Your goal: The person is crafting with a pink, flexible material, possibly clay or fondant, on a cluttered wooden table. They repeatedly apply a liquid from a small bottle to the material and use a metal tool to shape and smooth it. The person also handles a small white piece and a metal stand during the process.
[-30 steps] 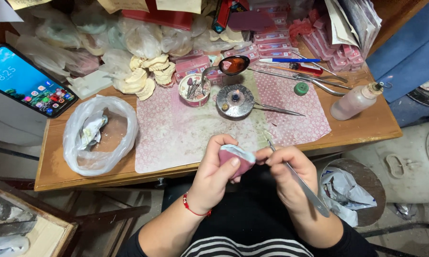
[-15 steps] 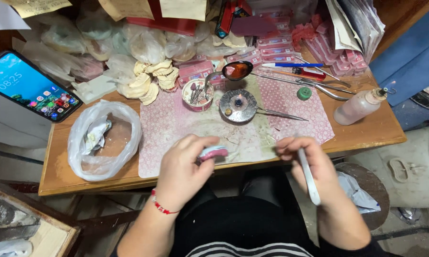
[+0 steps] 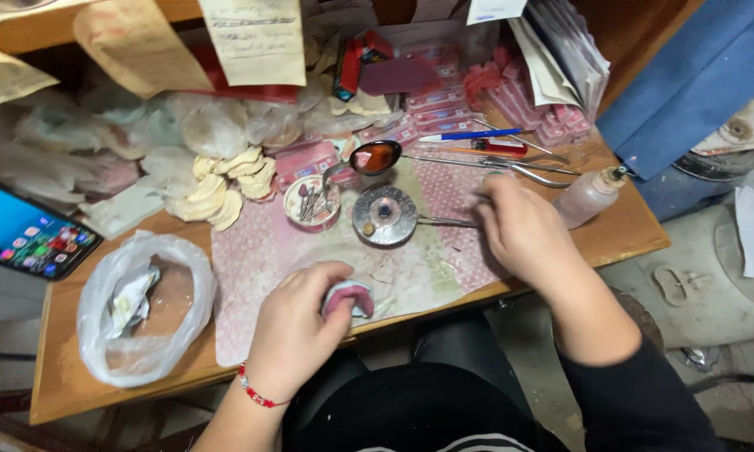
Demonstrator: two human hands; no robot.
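The right hand (image 3: 519, 230) has moved up to the metal dish's (image 3: 384, 215) handle; the left hand (image 3: 297, 322) pinches a small, rigid, light pink denture base (image 3: 349, 295) by its arch.

A small craft workshop, likely dental: a cluttered wooden bench (image 3: 620, 238) carries a metal dish (image 3: 384, 215) at its middle, with a tin of burs (image 3: 311, 203) just left of it, metal tools (image 3: 511, 167) behind it, and pink wax packs (image 3: 444, 109) further back.
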